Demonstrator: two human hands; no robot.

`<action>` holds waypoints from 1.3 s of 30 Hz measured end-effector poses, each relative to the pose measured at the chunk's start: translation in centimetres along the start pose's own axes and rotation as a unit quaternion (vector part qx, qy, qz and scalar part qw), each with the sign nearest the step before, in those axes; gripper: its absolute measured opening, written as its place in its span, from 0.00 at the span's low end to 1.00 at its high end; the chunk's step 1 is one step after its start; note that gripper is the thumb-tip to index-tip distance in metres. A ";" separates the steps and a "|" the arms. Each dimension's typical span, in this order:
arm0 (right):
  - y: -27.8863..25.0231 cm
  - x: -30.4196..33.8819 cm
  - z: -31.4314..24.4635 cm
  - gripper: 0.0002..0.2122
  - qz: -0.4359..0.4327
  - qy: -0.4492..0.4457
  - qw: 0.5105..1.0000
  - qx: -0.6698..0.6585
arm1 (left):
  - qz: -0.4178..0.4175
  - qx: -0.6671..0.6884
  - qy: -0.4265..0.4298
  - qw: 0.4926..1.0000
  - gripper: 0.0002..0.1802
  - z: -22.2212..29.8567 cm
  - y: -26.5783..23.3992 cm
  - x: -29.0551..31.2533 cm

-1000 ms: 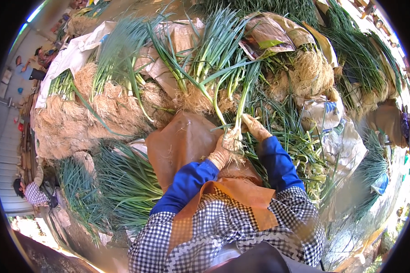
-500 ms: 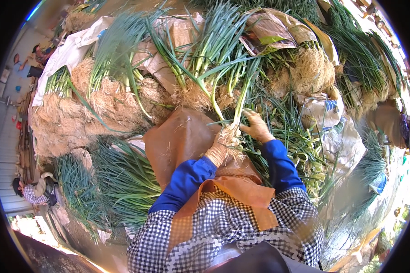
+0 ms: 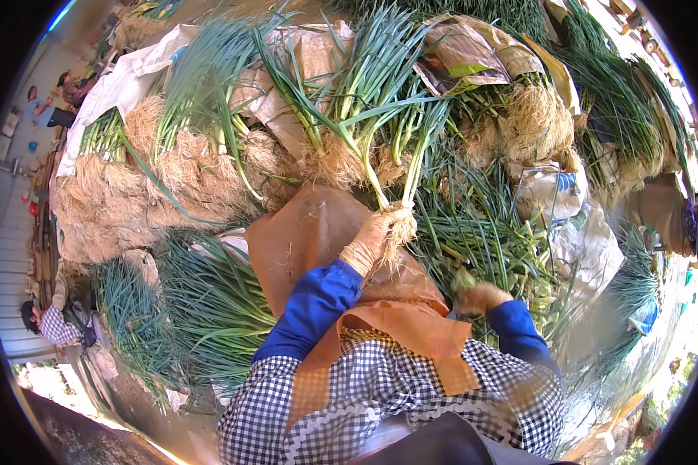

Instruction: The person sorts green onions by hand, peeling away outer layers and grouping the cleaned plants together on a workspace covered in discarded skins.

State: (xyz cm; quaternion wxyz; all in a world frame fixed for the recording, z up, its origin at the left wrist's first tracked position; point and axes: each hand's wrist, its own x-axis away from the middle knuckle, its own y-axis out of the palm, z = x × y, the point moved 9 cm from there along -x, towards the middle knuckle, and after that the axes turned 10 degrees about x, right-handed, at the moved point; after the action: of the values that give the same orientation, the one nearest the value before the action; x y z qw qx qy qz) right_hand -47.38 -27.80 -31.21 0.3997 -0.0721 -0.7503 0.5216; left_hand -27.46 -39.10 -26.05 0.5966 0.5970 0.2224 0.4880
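Note:
My left hand (image 3: pixel 371 242) is closed around a few green onions (image 3: pixel 416 167) just above their stringy roots, over the brown apron on my lap (image 3: pixel 302 232). Their white stems and long green leaves point away from me, across the heap in front. To the right and nearer my body, my right hand (image 3: pixel 485 297) is smeared by motion. It is low over a pile of loose peeled leaves and stalks (image 3: pixel 520 271). Something pale green shows at its fingertips, and I cannot make out whether it is held.
Bundled green onions with tan roots (image 3: pixel 194 167) line the far side, partly covered by sacks (image 3: pixel 310 58). More green leaves (image 3: pixel 209 302) lie left of my lap. A crumpled white plastic sack (image 3: pixel 589 248) is at right. Another person (image 3: pixel 58 322) bends at the far left.
My right hand has left the onion stems and swung right and toward my body, over the loose leaves. My left hand keeps its hold on the green onions, almost in place.

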 end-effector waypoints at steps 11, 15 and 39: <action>-20.6 -15.3 12.3 0.21 0.348 0.296 0.845 -0.277 | -0.125 0.007 -0.048 0.991 0.18 6.5 13.2 2.7; -21.7 -21.4 11.7 0.27 0.221 0.323 0.862 -0.322 | -0.244 -0.018 0.039 0.969 0.17 11.6 19.7 6.6; -12.9 -5.3 6.1 0.13 0.461 0.297 0.806 -0.222 | 0.197 -0.029 0.076 0.977 0.06 -4.2 -6.0 -0.5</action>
State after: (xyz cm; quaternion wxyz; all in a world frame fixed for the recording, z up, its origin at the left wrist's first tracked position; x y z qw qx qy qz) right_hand -43.98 -40.79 -24.03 0.2883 -0.6477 -0.5687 0.4171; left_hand -29.34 -36.31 -32.59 0.4872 0.5731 0.1309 0.6458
